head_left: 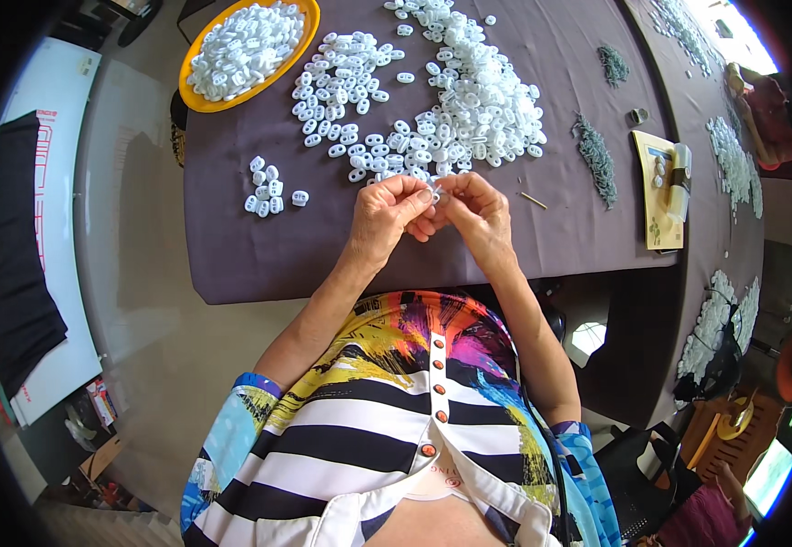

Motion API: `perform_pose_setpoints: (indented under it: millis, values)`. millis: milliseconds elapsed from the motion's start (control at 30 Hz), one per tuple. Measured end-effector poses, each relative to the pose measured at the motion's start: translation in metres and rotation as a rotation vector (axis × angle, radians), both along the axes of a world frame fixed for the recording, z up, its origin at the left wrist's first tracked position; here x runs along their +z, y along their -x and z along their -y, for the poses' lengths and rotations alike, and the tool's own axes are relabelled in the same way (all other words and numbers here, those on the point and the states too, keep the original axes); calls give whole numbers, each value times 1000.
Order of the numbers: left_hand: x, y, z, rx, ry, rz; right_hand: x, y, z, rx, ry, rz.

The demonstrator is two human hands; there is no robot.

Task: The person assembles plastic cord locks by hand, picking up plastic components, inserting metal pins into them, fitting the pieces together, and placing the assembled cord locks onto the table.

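My left hand (385, 219) and my right hand (481, 219) meet over the near part of the table. Between the fingertips of both is a small white plastic piece (435, 194) with a round hole. My left thumb and forefinger pinch it from one side, and my right fingers close on its other side. Any smaller part inside the right fingers is too small to make out. Just beyond my hands spreads a big heap of white two-hole oval pieces (487, 100). A smaller group of white pieces (268, 193) lies to the left of my left hand.
An orange-yellow tray (197, 98) piled with white pieces stands far left on the dark tablecloth (259, 260). Right of my hands lie a thin brass-coloured stick (533, 200), grey-green small parts (595, 159) and a yellow board (656, 214). Another person's arm (751, 118) reaches in at far right.
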State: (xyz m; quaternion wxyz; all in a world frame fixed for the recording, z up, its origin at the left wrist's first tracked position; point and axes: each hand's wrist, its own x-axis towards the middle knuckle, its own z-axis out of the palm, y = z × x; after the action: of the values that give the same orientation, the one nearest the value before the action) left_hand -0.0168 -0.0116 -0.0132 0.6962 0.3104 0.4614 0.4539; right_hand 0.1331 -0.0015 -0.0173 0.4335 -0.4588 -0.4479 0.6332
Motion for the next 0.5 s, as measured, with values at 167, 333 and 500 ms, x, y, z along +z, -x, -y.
perform_pose_setpoints:
  millis: [167,333,500]
  values:
    - [2,0,1,33,15,-46,7,-2,0,-183,88,-237]
    - [7,-3,0,32,-36,-125,11,2,2,-214,76,-217]
    - [6,-5,1,40,-71,-180,11,4,4,-226,42,-205]
